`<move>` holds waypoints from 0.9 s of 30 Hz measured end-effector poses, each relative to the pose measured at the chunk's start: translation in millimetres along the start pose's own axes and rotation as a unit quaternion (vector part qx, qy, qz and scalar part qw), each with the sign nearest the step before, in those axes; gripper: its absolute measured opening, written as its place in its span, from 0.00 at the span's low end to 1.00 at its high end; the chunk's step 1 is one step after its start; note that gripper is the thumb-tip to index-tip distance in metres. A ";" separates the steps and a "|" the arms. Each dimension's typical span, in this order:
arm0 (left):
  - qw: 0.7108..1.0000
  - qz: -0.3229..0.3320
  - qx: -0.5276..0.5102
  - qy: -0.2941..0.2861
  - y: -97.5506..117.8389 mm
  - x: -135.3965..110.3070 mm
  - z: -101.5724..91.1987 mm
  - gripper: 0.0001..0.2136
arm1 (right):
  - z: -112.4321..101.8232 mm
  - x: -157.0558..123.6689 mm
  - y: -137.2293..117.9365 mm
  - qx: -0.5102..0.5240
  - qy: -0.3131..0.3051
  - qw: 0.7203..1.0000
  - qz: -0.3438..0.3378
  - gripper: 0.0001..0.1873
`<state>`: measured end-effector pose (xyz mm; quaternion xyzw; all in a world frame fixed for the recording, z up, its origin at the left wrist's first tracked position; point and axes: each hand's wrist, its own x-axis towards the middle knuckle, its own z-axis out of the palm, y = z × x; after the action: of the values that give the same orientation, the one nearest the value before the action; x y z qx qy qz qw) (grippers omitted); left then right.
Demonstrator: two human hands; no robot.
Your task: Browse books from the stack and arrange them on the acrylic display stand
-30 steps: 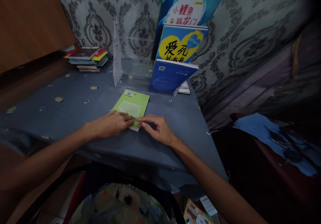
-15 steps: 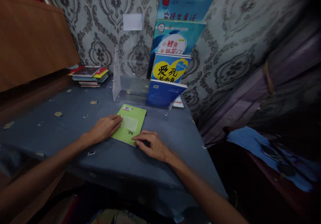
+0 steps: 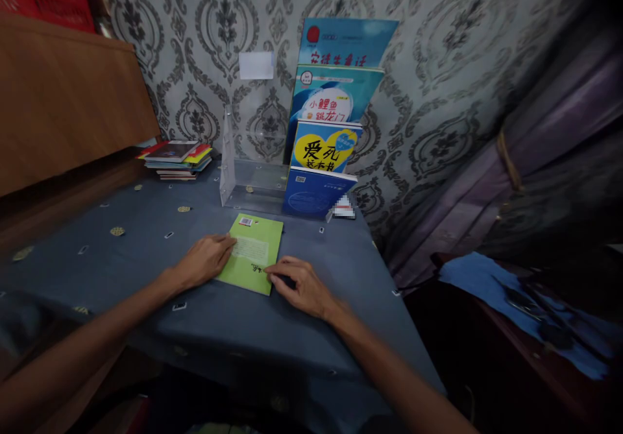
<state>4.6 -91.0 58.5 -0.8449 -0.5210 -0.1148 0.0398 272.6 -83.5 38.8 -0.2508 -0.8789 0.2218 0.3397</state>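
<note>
A thin green book (image 3: 256, 252) lies face down on the blue cloth-covered table (image 3: 146, 226), a barcode at its far corner. My left hand (image 3: 207, 259) rests on its left edge, fingers curled over the cover. My right hand (image 3: 299, 285) is at the book's near right corner, fingertips pinched on the edge. Behind the book stands a clear acrylic rack (image 3: 243, 168) holding several books in stepped tiers at its right side (image 3: 326, 148).
A stack of colourful books (image 3: 175, 158) lies at the table's far left by a wooden panel (image 3: 63, 103). A small white object (image 3: 344, 210) sits beside the rack. Patterned wallpaper is behind. Purple curtain and a dark surface with a blue cloth (image 3: 491, 285) are at the right.
My left hand slid from the book's near edge to its left side. My right hand stayed at the near right corner. The view tilted up, showing more of the wall.
</note>
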 end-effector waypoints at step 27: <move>0.947 0.300 0.028 -0.112 34.5 -11.8 -20.4 0.23 | -23.3 -77.8 -27.8 -0.199 0.057 0.978 0.009 0.13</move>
<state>27.2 -120.8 77.3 -0.9680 -0.2478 0.0127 0.0378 331.1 -145.9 32.2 -0.3339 -0.8823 0.0305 0.3304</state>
